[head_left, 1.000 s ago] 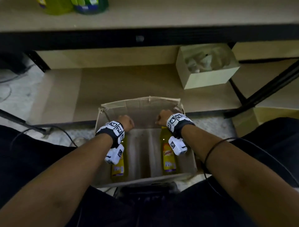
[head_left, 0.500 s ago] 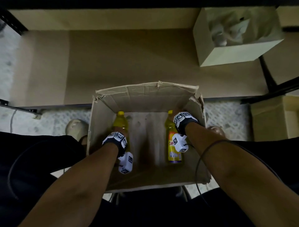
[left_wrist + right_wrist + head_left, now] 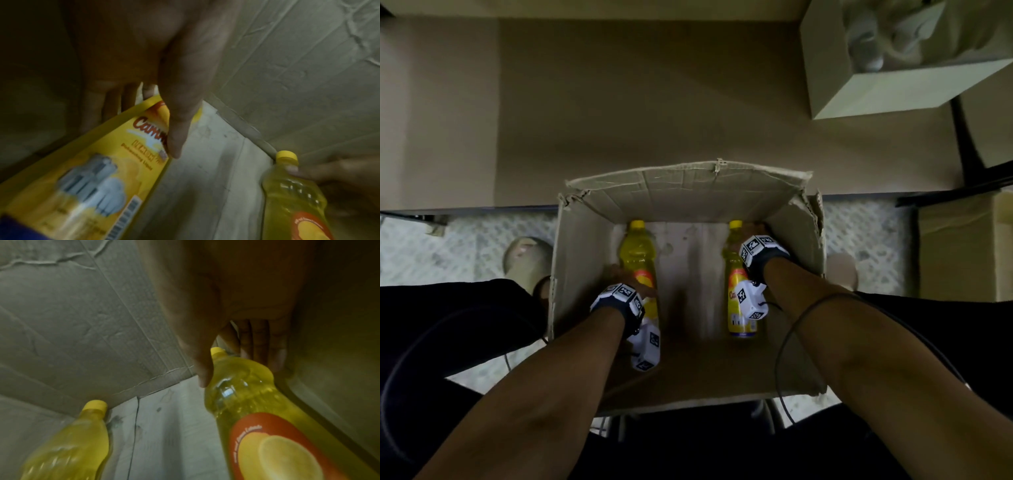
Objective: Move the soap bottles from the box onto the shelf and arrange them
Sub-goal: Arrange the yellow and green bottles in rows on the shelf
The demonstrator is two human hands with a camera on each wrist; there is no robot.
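An open cardboard box (image 3: 688, 192) stands on the floor between my knees. Two yellow soap bottles lie flat in it, caps pointing away from me. My left hand (image 3: 633, 277) wraps the middle of the left bottle (image 3: 637, 253); in the left wrist view its thumb crosses the label of that bottle (image 3: 92, 162) and its fingers lie on the far side. My right hand (image 3: 755, 231) holds the right bottle (image 3: 739, 318) at its shoulder. In the right wrist view the thumb and fingers of the right hand (image 3: 234, 368) flank that bottle (image 3: 257, 402).
The low shelf board (image 3: 654, 102) lies just beyond the box. A pale open carton (image 3: 893, 89) with crumpled filling sits on it at the back right. Another cardboard box (image 3: 962, 246) stands on the floor to the right. My shoe (image 3: 524, 257) is left of the box.
Both hands have dropped from the box's far rim down onto the bottles. My view has tilted downward, so the upper shelf has left the frame.
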